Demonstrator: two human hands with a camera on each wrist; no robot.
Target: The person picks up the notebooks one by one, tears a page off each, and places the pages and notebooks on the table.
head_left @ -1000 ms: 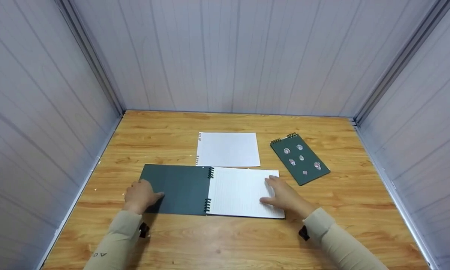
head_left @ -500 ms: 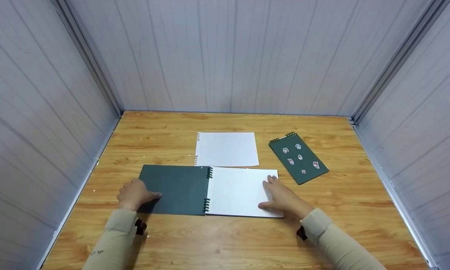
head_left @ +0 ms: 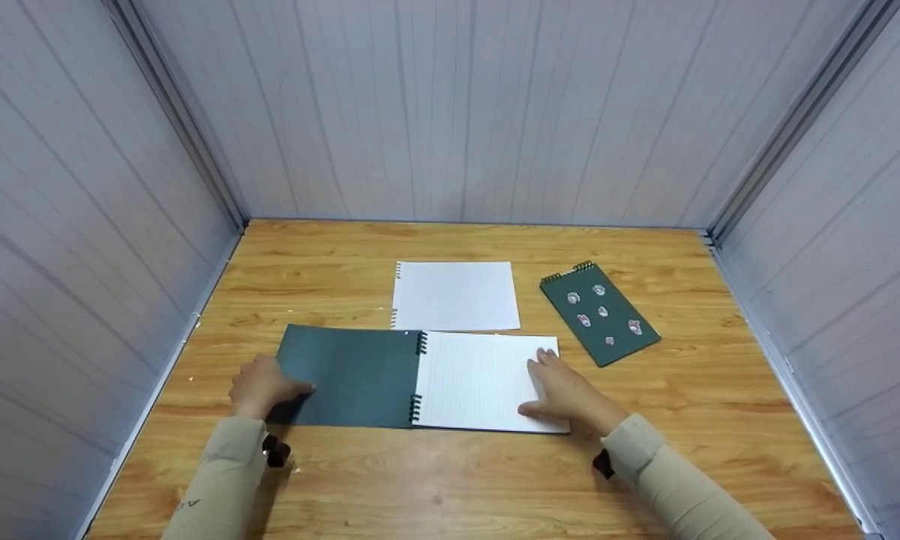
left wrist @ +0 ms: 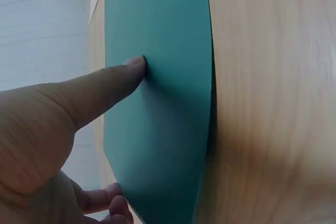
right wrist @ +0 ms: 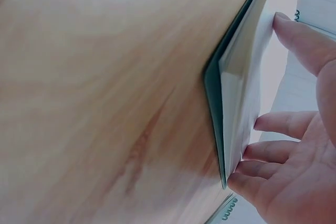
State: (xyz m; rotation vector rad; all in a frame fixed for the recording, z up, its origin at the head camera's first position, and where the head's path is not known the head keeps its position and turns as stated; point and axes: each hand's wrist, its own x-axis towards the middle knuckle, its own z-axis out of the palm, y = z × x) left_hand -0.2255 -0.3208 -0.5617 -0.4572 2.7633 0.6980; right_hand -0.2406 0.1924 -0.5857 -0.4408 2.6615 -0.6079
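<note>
Matt notebook cover; paper pages; glossy wood-grain tabletop.

I see dark-green-covered, ring-bound paper notebook lying open on wooden table, cover at left, white lined pages at right.

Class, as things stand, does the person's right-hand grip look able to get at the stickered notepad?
Probably yes: the right-hand grip rests on the lined page, the stickered notepad lies just beyond it, and nothing appears to block the way between grip and notepad.
</note>
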